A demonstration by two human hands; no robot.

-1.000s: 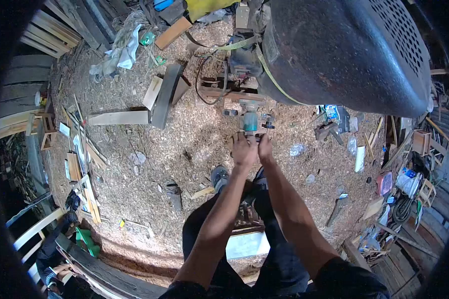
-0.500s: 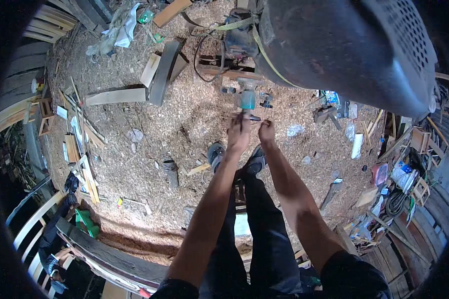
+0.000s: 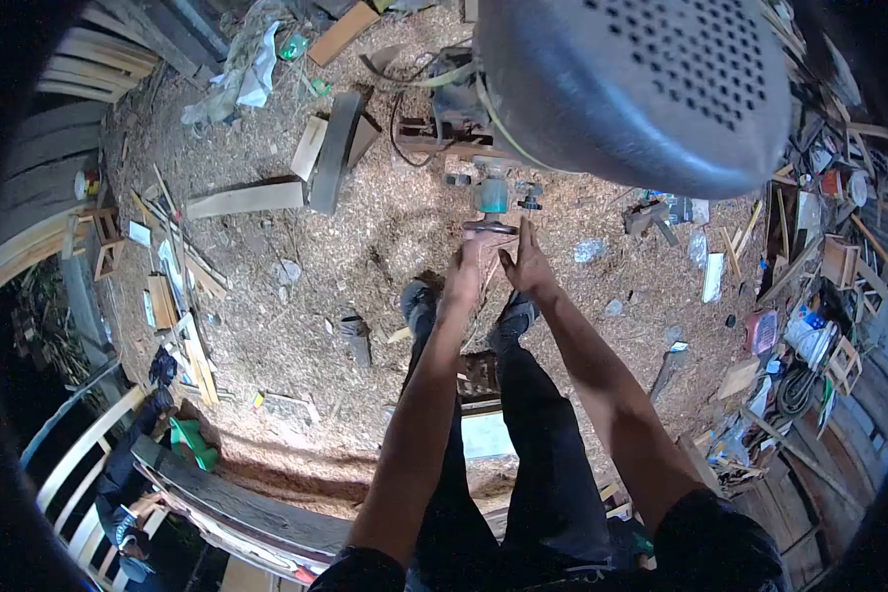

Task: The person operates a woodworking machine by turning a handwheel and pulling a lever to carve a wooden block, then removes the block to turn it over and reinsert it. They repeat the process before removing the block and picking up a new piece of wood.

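A green machine part (image 3: 490,195) stands on the sawdust floor ahead of my feet, with a dark round piece, seen nearly edge-on (image 3: 489,227), at its near end. My left hand (image 3: 466,271) is just below the left side of this round piece; its fingertips are hard to make out. Close by on the right, my right hand (image 3: 531,264) has its fingers stretched upward near the round piece's edge, thumb apart. Dark knobs (image 3: 530,195) flank the green part. A large dark rounded casing with holes (image 3: 641,109) looms over the upper right.
Wood offcuts (image 3: 335,153) lie ahead on the left, with thin strips (image 3: 195,355) farther left. Cluttered scraps and a coiled hose (image 3: 795,395) line the right side. A long dark beam (image 3: 237,503) is behind on the left, with another person (image 3: 128,513) beyond it.
My left hand has moved down off the round piece, which now shows more. My right hand has gone from closed to fingers extended. The view has shifted, and the casing appears farther left.
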